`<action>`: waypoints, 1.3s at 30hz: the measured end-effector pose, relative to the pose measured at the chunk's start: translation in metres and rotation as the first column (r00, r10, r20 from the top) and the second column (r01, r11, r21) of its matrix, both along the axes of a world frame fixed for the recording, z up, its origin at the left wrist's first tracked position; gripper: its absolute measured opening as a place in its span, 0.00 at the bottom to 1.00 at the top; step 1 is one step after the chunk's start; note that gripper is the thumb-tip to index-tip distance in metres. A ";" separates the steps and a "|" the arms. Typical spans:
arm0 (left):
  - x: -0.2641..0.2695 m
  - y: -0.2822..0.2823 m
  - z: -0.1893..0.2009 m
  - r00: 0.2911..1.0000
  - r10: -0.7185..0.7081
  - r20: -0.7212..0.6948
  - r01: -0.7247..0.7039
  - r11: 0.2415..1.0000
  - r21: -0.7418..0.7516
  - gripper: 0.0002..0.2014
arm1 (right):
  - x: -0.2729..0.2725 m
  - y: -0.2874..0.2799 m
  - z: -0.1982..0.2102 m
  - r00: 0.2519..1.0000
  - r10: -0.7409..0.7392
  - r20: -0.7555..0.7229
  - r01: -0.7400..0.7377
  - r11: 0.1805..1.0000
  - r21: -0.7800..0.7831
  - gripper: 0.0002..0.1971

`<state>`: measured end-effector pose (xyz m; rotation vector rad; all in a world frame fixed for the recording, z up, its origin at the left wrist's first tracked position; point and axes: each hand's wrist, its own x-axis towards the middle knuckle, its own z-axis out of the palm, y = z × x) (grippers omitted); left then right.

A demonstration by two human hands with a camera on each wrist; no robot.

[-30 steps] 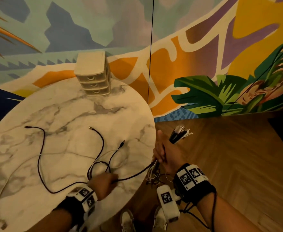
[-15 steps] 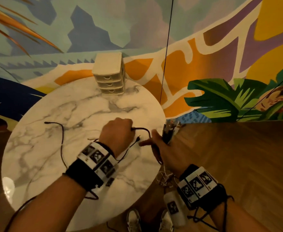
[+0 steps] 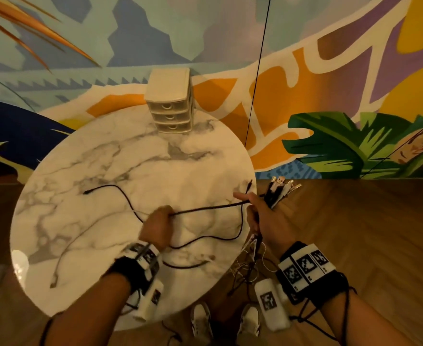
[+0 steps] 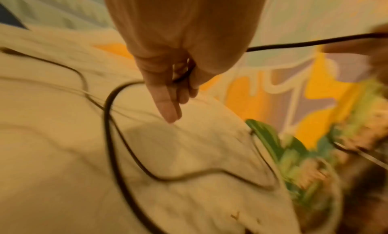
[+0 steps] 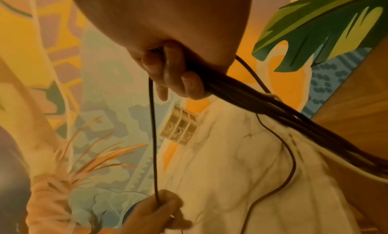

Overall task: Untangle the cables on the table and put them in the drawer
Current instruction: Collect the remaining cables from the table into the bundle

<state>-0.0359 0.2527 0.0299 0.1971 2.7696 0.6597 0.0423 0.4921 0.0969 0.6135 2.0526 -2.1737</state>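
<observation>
A black cable (image 3: 205, 208) runs taut between my two hands above the round marble table (image 3: 130, 158). My left hand (image 3: 158, 224) grips it in a fist over the table's near middle; the cable (image 4: 182, 76) passes through the curled fingers. My right hand (image 3: 262, 213), at the table's right edge, grips the cable's other stretch together with a bundle of cables (image 3: 279, 191) whose plugs stick out past the knuckles. The bundle (image 5: 241, 94) hangs off the edge toward the floor. The cable's slack loops across the tabletop. A small beige three-drawer unit (image 3: 171, 103) stands at the far edge, drawers closed.
A thin pale cable (image 3: 65, 248) lies on the table's near left. A painted wall stands right behind the table, and a thin dark cord (image 3: 255, 83) hangs down in front of it. Wooden floor (image 3: 355, 245) is to the right; my shoes (image 3: 201, 318) are by the near edge.
My left hand, gripping the black cable, has pulled back from the table's middle toward me and to the left, drawing it taut. The right hand stayed at the right edge with its bundle.
</observation>
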 end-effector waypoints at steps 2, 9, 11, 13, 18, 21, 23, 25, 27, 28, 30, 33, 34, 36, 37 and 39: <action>-0.023 -0.022 0.011 0.983 0.123 -0.133 -0.115 0.991 0.069 0.08 | 0.002 -0.002 0.004 1.000 -0.020 -0.023 0.019 0.999 -0.045 0.20; -0.040 -0.062 0.023 0.958 0.188 -0.214 -0.166 0.979 0.116 0.09 | 0.000 0.007 0.011 0.984 -0.167 -0.069 0.162 0.984 -0.079 0.21; -0.042 -0.064 0.029 0.884 0.248 -0.397 -0.194 0.966 0.172 0.10 | 0.000 0.011 0.011 0.979 -0.189 -0.081 0.184 0.980 -0.072 0.21; -0.044 -0.070 0.022 0.935 0.197 -0.296 -0.205 0.979 0.006 0.12 | -0.001 0.014 0.011 0.971 -0.213 -0.109 0.207 0.976 -0.066 0.21; -0.033 -0.077 0.020 0.977 0.189 -0.097 -0.205 0.958 -0.202 0.16 | 0.003 0.023 0.008 0.963 -0.233 -0.132 0.230 0.972 -0.041 0.22; -0.024 -0.049 0.057 0.966 0.203 -0.162 -0.208 0.978 -0.013 0.19 | 0.009 0.031 0.006 0.952 -0.289 -0.100 0.286 0.957 -0.047 0.22; -0.009 -0.016 0.070 0.991 0.128 0.033 -0.132 0.976 0.176 0.16 | 0.011 0.035 0.009 0.943 -0.325 -0.072 0.321 0.945 -0.067 0.22; 0.011 0.015 0.057 0.983 -0.076 0.170 0.042 0.980 0.195 0.09 | 0.014 0.037 0.012 0.939 -0.336 -0.066 0.330 0.940 -0.089 0.23; 0.030 0.037 0.022 0.920 -0.265 0.290 0.242 0.964 0.113 0.14 | 0.018 0.040 0.014 0.944 -0.322 -0.072 0.316 0.945 -0.088 0.24; 0.036 0.043 0.002 0.880 -0.308 0.361 0.312 0.949 0.048 0.21 | 0.022 0.041 0.014 0.948 -0.310 -0.074 0.303 0.949 -0.088 0.25; 0.044 0.049 -0.028 0.843 -0.331 0.423 0.391 0.919 -0.058 0.28 | 0.030 0.044 0.013 0.960 -0.275 -0.053 0.270 0.959 -0.080 0.26; 0.044 0.049 -0.050 0.851 -0.290 0.437 0.378 0.917 -0.128 0.30 | 0.044 0.052 0.010 0.969 -0.245 0.004 0.245 0.967 -0.067 0.27; 0.039 0.046 -0.054 0.864 -0.264 0.428 0.363 0.916 -0.169 0.30 | 0.048 0.054 0.007 0.969 -0.245 0.013 0.245 0.967 -0.072 0.27; 0.026 0.039 -0.057 0.896 -0.205 0.395 0.327 0.905 -0.272 0.28 | 0.056 0.058 0.001 0.970 -0.241 0.013 0.242 0.967 -0.075 0.27; 0.019 0.034 -0.057 0.913 -0.179 0.367 0.303 0.899 -0.317 0.27 | 0.059 0.060 -0.002 0.971 -0.238 0.011 0.238 0.968 -0.074 0.27; 0.012 0.028 -0.057 0.934 -0.173 0.314 0.293 0.873 -0.390 0.25 | 0.064 0.061 -0.007 0.971 -0.237 0.013 0.237 0.968 -0.079 0.26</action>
